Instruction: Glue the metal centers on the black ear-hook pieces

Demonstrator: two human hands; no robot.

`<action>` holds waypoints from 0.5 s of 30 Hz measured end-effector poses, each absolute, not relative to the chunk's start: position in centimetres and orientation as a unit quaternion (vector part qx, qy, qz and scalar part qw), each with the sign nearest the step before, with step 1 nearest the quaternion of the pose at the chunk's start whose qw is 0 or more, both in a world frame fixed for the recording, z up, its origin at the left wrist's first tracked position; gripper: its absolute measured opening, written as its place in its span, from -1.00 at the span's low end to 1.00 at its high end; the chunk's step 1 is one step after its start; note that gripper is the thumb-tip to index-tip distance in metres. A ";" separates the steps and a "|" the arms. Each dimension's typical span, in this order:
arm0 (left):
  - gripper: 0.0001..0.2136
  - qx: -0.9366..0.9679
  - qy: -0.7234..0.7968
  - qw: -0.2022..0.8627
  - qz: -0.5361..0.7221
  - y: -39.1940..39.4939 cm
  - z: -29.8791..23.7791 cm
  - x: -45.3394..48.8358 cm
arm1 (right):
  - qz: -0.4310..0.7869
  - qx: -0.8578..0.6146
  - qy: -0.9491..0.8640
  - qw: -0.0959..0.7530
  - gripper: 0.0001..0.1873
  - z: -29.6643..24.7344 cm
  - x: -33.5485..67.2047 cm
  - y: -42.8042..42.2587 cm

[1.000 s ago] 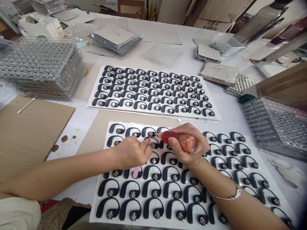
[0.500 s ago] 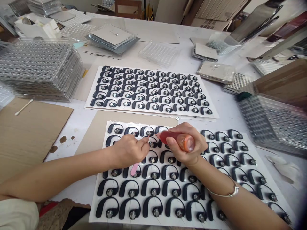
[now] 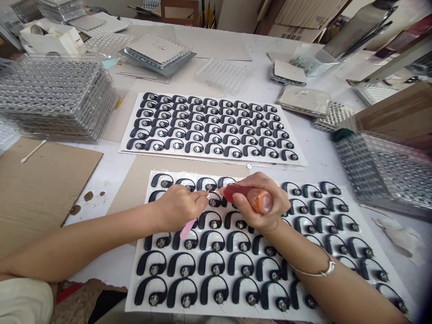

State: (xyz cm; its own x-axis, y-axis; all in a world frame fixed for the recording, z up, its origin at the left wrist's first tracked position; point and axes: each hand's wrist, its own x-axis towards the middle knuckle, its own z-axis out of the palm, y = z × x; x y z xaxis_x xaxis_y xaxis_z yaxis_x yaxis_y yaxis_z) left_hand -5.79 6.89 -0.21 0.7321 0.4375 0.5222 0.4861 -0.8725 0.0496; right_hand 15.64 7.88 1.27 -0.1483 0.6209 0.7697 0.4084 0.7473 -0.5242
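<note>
Left hand (image 3: 180, 208): fingers pinched closed on pink stick (image 3: 187, 229), tip just beside bottle nozzle. Right hand (image 3: 260, 203): fingers wrapped firmly round red bottle (image 3: 241, 194). Nozzle sits just above black ear hook (image 3: 213, 201), on white sheet (image 3: 130, 308) beneath both hands.

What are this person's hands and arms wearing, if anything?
The left hand and right hand are bare, with no gloves, and both forearms are uncovered. A thin silver bangle circles the right wrist. Pale fabric, probably a loose sleeve, shows at the lower left by the left arm.
</note>
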 end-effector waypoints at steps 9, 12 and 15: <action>-0.82 -0.932 -0.272 -0.016 -0.239 7.5 -0.3 -6.3 | 0.091 -0.345 -0.752 0.554 -0.79 1.2 15.6 7.9; -0.83 -0.931 -0.276 -0.024 -0.238 7.6 -0.3 -6.4 | 0.092 -0.335 -0.750 0.563 -0.79 1.3 15.5 8.1; -0.84 -0.929 -0.280 -0.031 -0.238 7.7 -0.4 -6.5 | 0.098 -0.330 -0.747 0.569 -0.79 1.2 15.5 8.2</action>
State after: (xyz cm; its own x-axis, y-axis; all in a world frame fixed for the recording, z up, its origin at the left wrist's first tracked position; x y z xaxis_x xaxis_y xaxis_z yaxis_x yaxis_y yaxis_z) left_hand -6.49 7.71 -0.40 0.7295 0.5354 0.4257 0.5057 -0.8412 0.1914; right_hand 15.54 8.17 1.22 -0.1341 0.6044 0.7853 0.3821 0.7627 -0.5218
